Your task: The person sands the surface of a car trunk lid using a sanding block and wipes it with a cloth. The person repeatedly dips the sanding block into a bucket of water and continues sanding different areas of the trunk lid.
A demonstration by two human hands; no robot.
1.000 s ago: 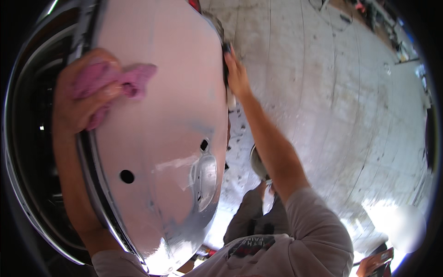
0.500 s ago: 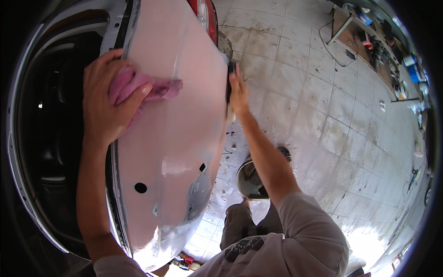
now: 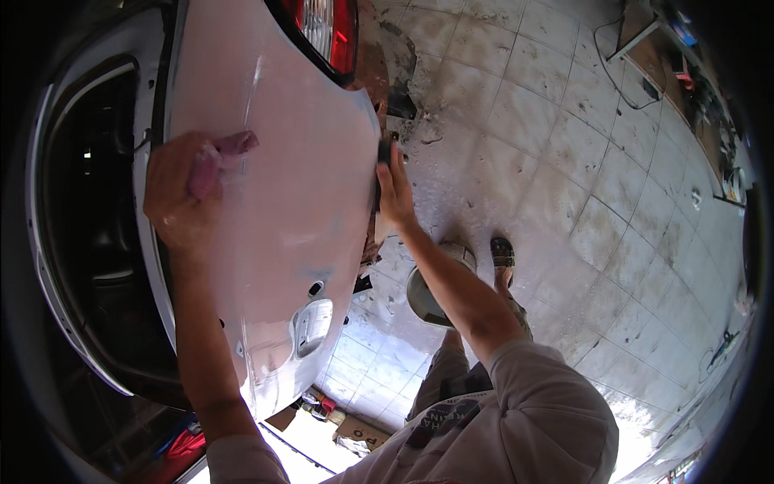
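Note:
A car's rear body panel (image 3: 266,202), patchy pale pink and glossy, fills the left middle. My left hand (image 3: 179,202) is closed around a crumpled pink cloth (image 3: 205,171), over the panel's left part near the black opening; blur softens its fingers. My right hand (image 3: 397,189) grips a dark flat block (image 3: 385,153) at the panel's right edge, the fingers stretched along it. How that block meets the bodywork is hidden. Beyond both hands sits a red and clear tail light (image 3: 326,36).
A bucket (image 3: 419,292) stands on the tiled floor (image 3: 548,177) below my right forearm, beside my sandalled foot (image 3: 503,254). At the far right is a cluttered bench (image 3: 695,105) with a cable. Cardboard and small items (image 3: 347,423) lie near the bottom.
The view has shifted, showing more tail light and my sandalled foot. My left hand has moved nearer along the panel with the cloth. My right hand still holds the dark block at the edge.

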